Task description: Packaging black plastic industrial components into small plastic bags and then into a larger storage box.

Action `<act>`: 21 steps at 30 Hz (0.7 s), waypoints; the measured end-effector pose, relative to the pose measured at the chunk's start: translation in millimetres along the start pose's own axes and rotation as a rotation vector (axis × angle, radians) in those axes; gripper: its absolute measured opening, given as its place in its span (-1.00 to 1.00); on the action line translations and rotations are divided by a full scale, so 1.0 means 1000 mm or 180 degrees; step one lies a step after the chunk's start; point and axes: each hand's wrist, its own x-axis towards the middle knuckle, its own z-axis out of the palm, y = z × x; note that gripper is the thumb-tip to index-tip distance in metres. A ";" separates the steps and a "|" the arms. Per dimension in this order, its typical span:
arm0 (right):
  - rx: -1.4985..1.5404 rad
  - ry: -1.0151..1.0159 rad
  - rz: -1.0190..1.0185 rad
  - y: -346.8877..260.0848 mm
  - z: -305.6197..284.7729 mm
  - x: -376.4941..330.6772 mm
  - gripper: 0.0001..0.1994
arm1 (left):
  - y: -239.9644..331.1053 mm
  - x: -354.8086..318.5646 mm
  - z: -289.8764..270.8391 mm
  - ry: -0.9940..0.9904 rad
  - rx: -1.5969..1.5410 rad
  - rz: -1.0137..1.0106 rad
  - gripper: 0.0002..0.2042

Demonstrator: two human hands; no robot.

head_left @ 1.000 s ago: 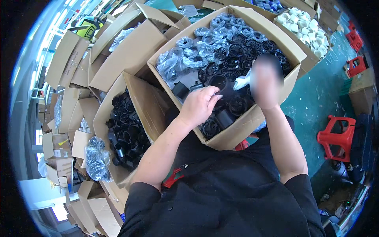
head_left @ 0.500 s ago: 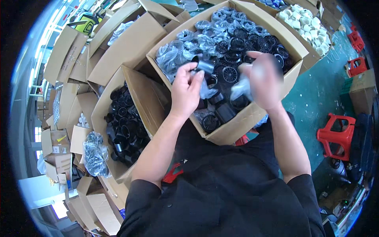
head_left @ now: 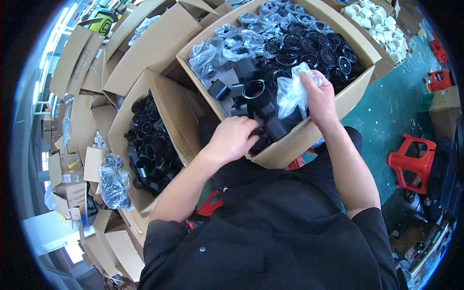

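Right grip (head_left: 320, 100) pinches crinkled clear plastic (head_left: 293, 93) | left grip (head_left: 232, 138) at cardboard box's (head_left: 355, 99) near corner, opening cannot tell | round black tubes (head_left: 263, 104) between

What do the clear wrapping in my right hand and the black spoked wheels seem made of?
The wrapping looks like thin, shiny plastic film: see-through, crumpled, with bright creases. The black spoked wheels are probably moulded plastic, semi-gloss, with highlights on rims; painted metal remains possible.

glossy crinkled plastic bag (head_left: 291, 94), smooth black plastic fittings (head_left: 261, 103), matt cardboard box (head_left: 289, 149), dark cloth shirt (head_left: 285, 227)
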 end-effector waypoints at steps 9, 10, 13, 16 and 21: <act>0.0011 -0.0057 -0.0481 0.011 0.003 0.001 -0.91 | 0.003 0.011 -0.002 -0.0631 0.0185 -0.0144 -0.71; -0.0009 -0.0057 -0.0530 0.011 0.002 0.002 -0.91 | 0.003 0.011 -0.002 -0.0553 0.0147 -0.0081 -0.70; -0.0122 -0.0113 -0.0559 0.014 0.000 0.003 -0.90 | 0.009 0.015 -0.002 -0.0768 0.0273 -0.0136 -0.66; -0.0246 -0.0195 -0.0606 0.015 -0.001 0.004 -0.88 | 0.015 0.021 -0.002 -0.0953 0.0402 -0.0212 -0.62; -0.0138 -0.0236 -0.0528 0.011 -0.004 0.000 -0.88 | 0.016 0.030 0.005 -0.0995 0.0672 -0.0377 -0.56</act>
